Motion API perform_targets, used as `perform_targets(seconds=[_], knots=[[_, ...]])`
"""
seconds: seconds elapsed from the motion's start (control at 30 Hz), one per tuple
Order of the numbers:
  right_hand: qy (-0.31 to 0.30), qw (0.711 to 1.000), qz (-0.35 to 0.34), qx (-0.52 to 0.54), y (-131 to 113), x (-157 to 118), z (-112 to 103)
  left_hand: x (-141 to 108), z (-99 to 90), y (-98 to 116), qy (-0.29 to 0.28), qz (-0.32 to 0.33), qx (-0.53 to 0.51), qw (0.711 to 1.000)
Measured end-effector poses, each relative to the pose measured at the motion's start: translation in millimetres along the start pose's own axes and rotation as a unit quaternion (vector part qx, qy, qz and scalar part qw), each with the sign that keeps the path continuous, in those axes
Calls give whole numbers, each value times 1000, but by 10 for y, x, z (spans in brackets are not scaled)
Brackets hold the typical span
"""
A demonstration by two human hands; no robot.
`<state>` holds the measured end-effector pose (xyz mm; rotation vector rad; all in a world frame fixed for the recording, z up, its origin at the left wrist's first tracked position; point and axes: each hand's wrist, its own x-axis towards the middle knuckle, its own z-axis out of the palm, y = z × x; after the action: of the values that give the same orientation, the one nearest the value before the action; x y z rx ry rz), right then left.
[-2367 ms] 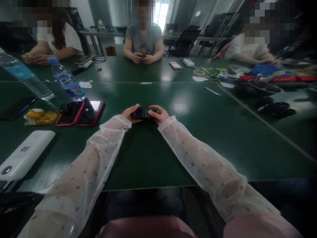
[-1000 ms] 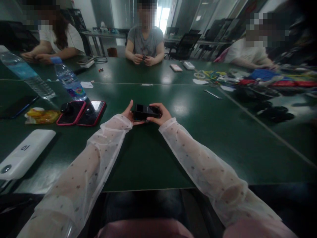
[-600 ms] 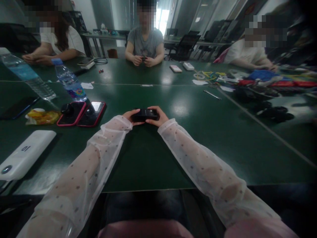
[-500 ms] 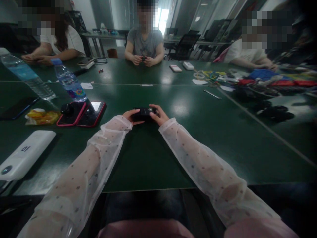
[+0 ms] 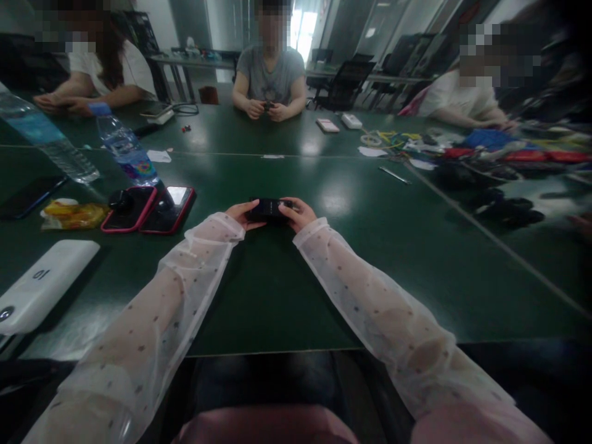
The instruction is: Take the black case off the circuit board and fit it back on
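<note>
Fingers (image 5: 256, 226) of both hands (image 5: 237, 216) around black device (image 5: 267, 209), thumbs (image 5: 287, 212) uppermost, arms (image 5: 370, 296) outstretched

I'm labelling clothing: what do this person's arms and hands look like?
The left sleeve and right sleeve are sheer white with small dark star-like spots and banded cuffs. Pink cloth shows at the right sleeve's upper end. The left hand and right hand are gloveless.

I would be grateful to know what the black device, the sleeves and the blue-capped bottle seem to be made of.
Black device: possibly plastic, going by its flat, dark face; the finish is too dim to tell.
Sleeves: thin, sheer fabric, being see-through and softly wrinkled.
Blue-capped bottle: likely clear, glossy plastic, judging by its transparency and bright highlights.
</note>
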<state>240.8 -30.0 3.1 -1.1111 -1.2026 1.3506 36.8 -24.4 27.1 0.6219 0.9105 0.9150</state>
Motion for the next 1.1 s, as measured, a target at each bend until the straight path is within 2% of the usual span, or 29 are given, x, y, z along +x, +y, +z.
perform_targets(seconds=[0.2, 0.3, 0.4, 0.53, 0.7, 0.8, 1.1], knots=[[1, 999, 8, 40, -21, 6, 8, -89, 61, 43, 4, -9, 2, 1000], [0, 1000, 5, 8, -1, 42, -3, -115, 78, 66, -4, -15, 4, 1000], [-3, 996, -55, -72, -4, 47, -17, -105, 64, 83, -8, -28, 5, 1000], [-34, 970, -166, -172, -53, -18, -39, -80, 29, 89, -18, -30, 14, 999], [-58, 946, -209, -242, -43, -37, -88, -45, 4, 81, -24, -40, 22, 999], [-60, 935, -219, -273, -12, -3, -115, -40, 9, 83, -18, -41, 18, 999], [-55, 932, -214, -286, 109, 96, -172, -66, 57, 66, -3, -24, 31, 999]])
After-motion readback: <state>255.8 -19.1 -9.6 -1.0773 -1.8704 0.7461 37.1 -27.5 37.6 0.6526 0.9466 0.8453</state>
